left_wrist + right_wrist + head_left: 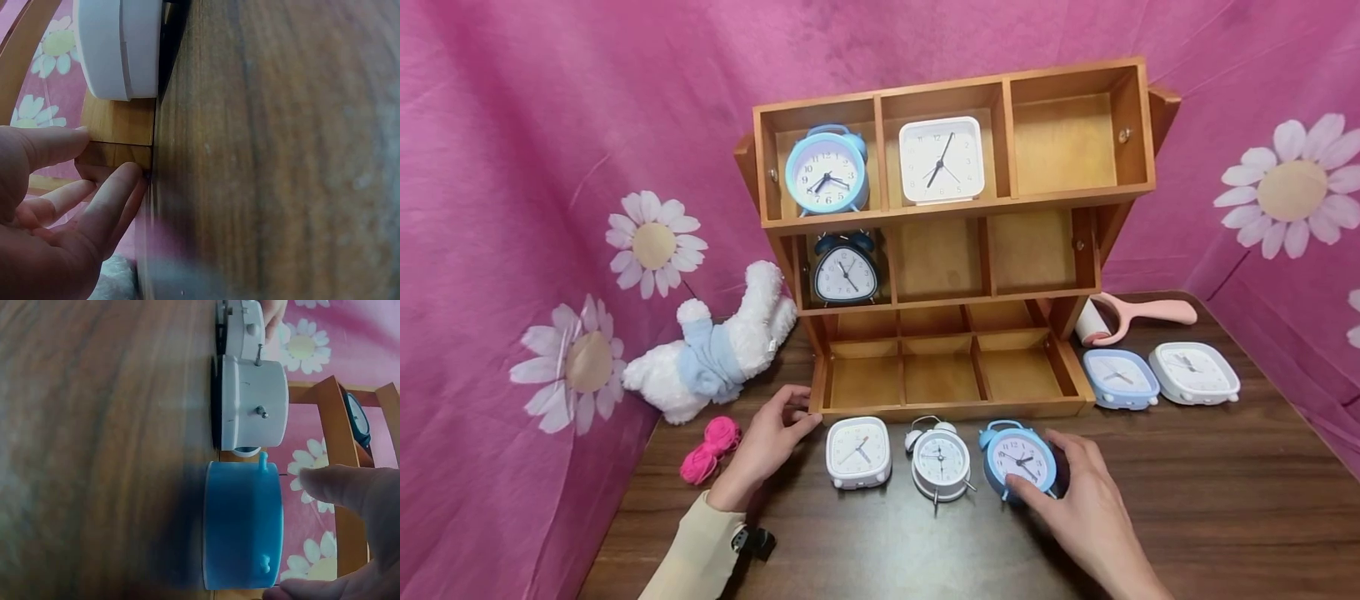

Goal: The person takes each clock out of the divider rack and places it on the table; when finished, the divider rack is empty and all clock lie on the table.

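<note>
My left hand (775, 442) holds the front left corner of a wooden shelf (955, 410). In the left wrist view, its thumb and fingers lie on either side of that corner. My right hand (1086, 492) is spread around a blue alarm clock (1019, 460) lying face up on the table. Its thumb hovers over the dial, and the right wrist view shows a gap between thumb and clock. Left of it lie a white twin-bell alarm clock (941, 461) and a white square clock (858, 452), both face up before the shelf.
A blue clock (826, 173) and white clock (941, 160) stand on the top tier, a dark clock (846, 273) on the middle one. To the right lie two clocks, blue (1121, 379) and white (1193, 372), and a lint roller (1138, 312). Left are a plush toy (711, 358) and pink yarn (711, 450).
</note>
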`<state>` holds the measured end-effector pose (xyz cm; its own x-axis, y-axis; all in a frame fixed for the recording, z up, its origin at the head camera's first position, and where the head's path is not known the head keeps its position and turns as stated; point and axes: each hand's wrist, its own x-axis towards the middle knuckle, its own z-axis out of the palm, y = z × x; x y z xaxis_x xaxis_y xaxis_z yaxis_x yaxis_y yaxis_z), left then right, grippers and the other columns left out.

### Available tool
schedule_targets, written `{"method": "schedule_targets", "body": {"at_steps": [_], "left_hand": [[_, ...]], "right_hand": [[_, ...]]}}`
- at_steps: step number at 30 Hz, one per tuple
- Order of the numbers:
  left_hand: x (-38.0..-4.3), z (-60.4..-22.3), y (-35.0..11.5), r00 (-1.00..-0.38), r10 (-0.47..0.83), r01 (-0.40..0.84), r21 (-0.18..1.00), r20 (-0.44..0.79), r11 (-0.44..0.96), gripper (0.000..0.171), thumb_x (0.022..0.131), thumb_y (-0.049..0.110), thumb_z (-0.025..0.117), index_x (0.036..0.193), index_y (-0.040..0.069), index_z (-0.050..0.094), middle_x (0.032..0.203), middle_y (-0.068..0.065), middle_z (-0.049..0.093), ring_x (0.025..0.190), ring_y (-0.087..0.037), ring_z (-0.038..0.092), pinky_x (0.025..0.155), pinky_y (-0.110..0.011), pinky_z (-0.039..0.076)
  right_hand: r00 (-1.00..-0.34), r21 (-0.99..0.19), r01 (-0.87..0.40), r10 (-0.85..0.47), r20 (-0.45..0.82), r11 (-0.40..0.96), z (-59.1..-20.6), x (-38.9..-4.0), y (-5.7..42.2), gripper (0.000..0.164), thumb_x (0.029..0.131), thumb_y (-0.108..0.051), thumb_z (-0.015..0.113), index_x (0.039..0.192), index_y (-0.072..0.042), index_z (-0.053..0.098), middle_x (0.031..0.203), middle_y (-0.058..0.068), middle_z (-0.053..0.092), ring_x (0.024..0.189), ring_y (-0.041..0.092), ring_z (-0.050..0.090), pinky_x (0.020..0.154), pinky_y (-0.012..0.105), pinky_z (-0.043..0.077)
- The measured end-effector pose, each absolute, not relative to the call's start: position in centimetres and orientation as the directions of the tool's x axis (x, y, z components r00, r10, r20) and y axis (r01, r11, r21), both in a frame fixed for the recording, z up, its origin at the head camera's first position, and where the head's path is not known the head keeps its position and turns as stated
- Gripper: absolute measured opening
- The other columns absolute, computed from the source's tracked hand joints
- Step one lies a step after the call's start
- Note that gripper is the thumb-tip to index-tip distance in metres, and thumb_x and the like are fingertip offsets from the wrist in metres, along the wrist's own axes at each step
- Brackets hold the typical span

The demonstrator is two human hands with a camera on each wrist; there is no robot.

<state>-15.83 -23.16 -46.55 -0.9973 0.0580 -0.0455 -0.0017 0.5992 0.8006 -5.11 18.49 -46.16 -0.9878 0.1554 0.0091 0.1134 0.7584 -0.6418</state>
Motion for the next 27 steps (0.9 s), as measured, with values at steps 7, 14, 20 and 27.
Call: {"method": "schedule_targets", "body": {"at_steps": [7,14,20,27], "left_hand": [[-15.8,-46.6,-23.1,-0.997,0.062,0.006,0.806,-0.039,0.591,0.038,0.103,0.010,0.080,0.139,0.006,0.067,0.131,-0.018,0.077,0.108,-0.025,0.077,0.083,-0.026,0.055],[-15.8,-46.6,-23.0,-0.998,0.053,-0.002,0.803,-0.042,0.596,0.038,0.103,0.011,0.080,0.139,0.006,0.067,0.131,-0.018,0.077,0.109,-0.025,0.077,0.084,-0.027,0.055],[-15.8,-46.4,-23.0,-0.997,0.058,-0.002,0.811,-0.045,0.586,0.038,0.103,0.011,0.080,0.139,0.006,0.067,0.132,-0.018,0.077,0.109,-0.025,0.077,0.083,-0.026,0.055],[-15.6,-46.2,-23.1,-0.997,0.069,0.006,0.824,-0.041,0.566,0.037,0.103,0.012,0.081,0.137,0.006,0.068,0.131,-0.018,0.077,0.110,-0.027,0.078,0.081,-0.026,0.055]], "right_hand": [[-0.975,-0.668,0.051,0.181,0.127,0.742,-46.4,-4.8,18.7,0.092,0.089,-0.038,0.094,0.157,0.007,0.052,0.153,0.029,0.053,0.138,0.053,0.057,0.110,0.071,0.046],[-0.971,-0.672,0.039,0.187,0.150,0.739,-45.7,-5.2,18.5,0.090,0.088,-0.036,0.097,0.158,0.003,0.055,0.151,0.024,0.058,0.129,0.045,0.067,0.104,0.057,0.048],[-0.964,-0.667,-0.015,0.166,0.208,0.745,-44.6,-5.8,18.2,0.089,0.087,-0.035,0.098,0.157,-0.001,0.057,0.150,0.022,0.060,0.122,0.042,0.071,0.094,0.037,0.048],[-0.953,-0.719,-0.093,0.147,0.265,0.689,-43.0,-6.8,17.2,0.088,0.086,-0.029,0.099,0.158,-0.003,0.056,0.152,0.020,0.062,0.131,0.048,0.067,0.096,0.010,0.038]]}}
